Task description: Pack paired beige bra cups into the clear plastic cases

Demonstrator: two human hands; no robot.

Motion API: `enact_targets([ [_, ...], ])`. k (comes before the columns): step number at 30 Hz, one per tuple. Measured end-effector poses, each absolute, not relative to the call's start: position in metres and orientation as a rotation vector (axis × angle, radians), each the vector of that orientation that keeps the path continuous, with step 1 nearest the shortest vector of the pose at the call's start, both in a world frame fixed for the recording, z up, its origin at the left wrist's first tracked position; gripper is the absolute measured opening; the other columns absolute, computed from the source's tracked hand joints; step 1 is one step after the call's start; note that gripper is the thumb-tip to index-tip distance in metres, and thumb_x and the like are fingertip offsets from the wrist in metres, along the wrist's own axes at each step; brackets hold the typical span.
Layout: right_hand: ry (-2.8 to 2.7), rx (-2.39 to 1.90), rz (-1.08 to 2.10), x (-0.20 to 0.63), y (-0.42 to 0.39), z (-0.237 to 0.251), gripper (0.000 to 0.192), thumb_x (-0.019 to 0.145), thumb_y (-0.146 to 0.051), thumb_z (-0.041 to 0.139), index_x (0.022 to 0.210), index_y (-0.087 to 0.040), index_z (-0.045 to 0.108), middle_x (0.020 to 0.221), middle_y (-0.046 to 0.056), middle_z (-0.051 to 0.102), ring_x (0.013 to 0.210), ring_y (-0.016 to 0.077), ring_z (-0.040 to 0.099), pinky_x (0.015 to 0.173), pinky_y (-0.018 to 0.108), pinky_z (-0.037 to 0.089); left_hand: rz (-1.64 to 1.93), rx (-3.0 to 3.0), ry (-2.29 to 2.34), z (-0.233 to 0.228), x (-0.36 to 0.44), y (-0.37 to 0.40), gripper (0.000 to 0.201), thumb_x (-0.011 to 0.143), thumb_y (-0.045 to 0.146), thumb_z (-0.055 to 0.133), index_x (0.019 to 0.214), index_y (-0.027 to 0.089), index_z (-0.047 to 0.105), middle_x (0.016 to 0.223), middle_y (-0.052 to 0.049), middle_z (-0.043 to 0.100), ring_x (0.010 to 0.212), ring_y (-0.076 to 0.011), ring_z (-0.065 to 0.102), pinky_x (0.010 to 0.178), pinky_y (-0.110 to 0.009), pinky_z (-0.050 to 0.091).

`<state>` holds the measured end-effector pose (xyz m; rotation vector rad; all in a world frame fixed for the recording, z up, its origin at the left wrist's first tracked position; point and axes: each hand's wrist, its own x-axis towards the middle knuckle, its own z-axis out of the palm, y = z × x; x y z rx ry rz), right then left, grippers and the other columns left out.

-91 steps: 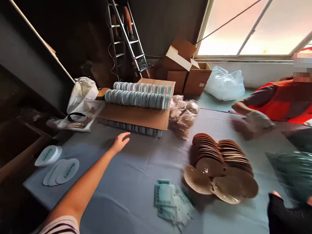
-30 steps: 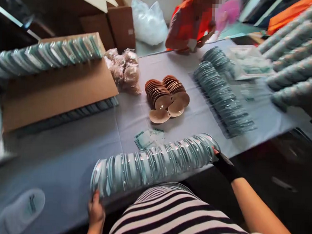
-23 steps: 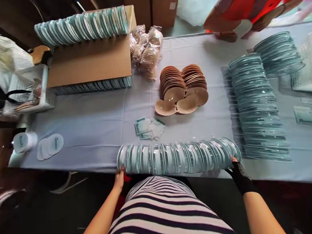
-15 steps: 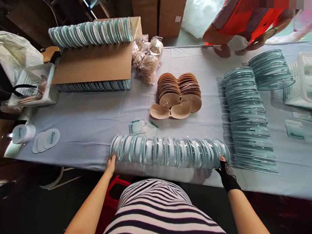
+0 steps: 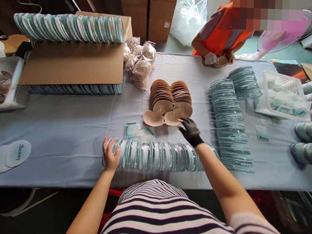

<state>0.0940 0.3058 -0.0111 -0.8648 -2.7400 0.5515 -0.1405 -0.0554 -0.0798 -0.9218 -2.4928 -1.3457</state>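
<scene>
At the far left of the counter [image 5: 75,127], a white basket [image 5: 21,99] stood, with white round cards [image 5: 13,155] nearer to the front edge. Next came a cardboard box [image 5: 75,65]. The left hand [image 5: 110,157] was at the left end of a long row of clear round packs [image 5: 151,156], its fingers spread, so this grip was wide. The row lay along the front of the counter, and just behind it were small printed cards [image 5: 133,130]. Brown cups [image 5: 161,91] lay in the middle, farther behind the row. The right hand [image 5: 191,130], in a black glove, had its fingertips at the front cups; whether its grip was closed on one, I could not tell. Across the counter, a person in an orange vest [image 5: 216,33] held a cup [image 5: 220,61], and farther right were stacked clear packs [image 5: 229,127]
</scene>
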Motion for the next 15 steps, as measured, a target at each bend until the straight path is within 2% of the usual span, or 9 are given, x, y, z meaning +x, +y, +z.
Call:
enact_targets([
  [2, -3.043, -0.736, 0.386, 0.021, 0.327, -0.014, 0.058, 0.085, -0.037, 0.059, 0.138, -0.014, 0.053, 0.149, 0.018, 0.045, 0.137, 0.0339, 0.038, 0.114, 0.050, 0.030, -1.368, -1.201, -2.407, -0.065, -0.132, -0.022, 0.026, 0.091, 0.030, 0.053, 0.110, 0.018, 0.065, 0.140, -0.016, 0.048, 0.142, -0.0295, 0.038, 0.117, -0.048, 0.033],
  [4, -3.316, -0.737, 0.251, -0.029, 0.344, -0.024, 0.059, 0.080, -0.036, 0.066, 0.133, -0.011, 0.058, 0.146, 0.021, 0.048, 0.132, 0.0377, 0.040, 0.110, 0.054, 0.030, -1.398, -1.451, -2.322, -0.056, -0.121, 0.005, 0.023, 0.091, 0.025, 0.053, 0.108, 0.019, 0.067, 0.140, -0.013, 0.048, 0.142, -0.0286, 0.037, 0.116, -0.049, 0.036],
  [8, -3.567, -0.785, 0.244, -0.056, 0.358, -0.043, 0.034, 0.076, -0.020, 0.068, 0.105, -0.002, 0.071, 0.122, 0.029, 0.063, 0.119, 0.0400, 0.053, 0.100, 0.053, 0.039, -1.437, -1.754, -2.258, -0.053, -0.100, 0.036, 0.024, 0.092, 0.020, 0.052, 0.111, 0.021, 0.067, 0.141, -0.013, 0.048, 0.144, -0.0278, 0.036, 0.114, -0.049, 0.039],
  [11, -3.596, -0.741, 0.359, -0.045, 0.344, -0.042, 0.023, 0.083, -0.017, 0.062, 0.100, -0.007, 0.073, 0.110, 0.023, 0.071, 0.107, 0.0347, 0.063, 0.094, 0.049, 0.047, -1.344, -1.895, -2.350, -0.049, -0.095, 0.057, 0.029, 0.091, 0.024, 0.055, 0.118, 0.022, 0.066, 0.148, -0.014, 0.043, 0.148, -0.0306, 0.028, 0.116, -0.052, 0.034],
  [13, -3.568, -0.649, 0.479, -0.034, 0.320, -0.031, 0.019, 0.085, -0.018, 0.061, 0.097, -0.009, 0.074, 0.103, 0.018, 0.074, 0.103, 0.0303, 0.067, 0.094, 0.046, 0.050, -1.218, -1.959, -2.455, -0.037, -0.098, 0.077, 0.045, 0.088, 0.026, 0.061, 0.132, 0.021, 0.058, 0.155, -0.015, 0.035, 0.151, -0.0343, 0.018, 0.119, -0.057, 0.025],
  [15, -3.409, -0.535, 0.703, -0.020, 0.290, -0.014, 0.021, 0.088, -0.022, 0.060, 0.095, -0.006, 0.072, 0.100, 0.013, 0.075, 0.106, 0.0214, 0.066, 0.099, 0.035, 0.050, -1.106, -2.056, -2.540, -0.015, -0.108, 0.098, 0.064, 0.082, 0.027, 0.067, 0.143, 0.021, 0.047, 0.158, -0.016, 0.033, 0.151, -0.0365, 0.015, 0.121, -0.061, 0.012],
])
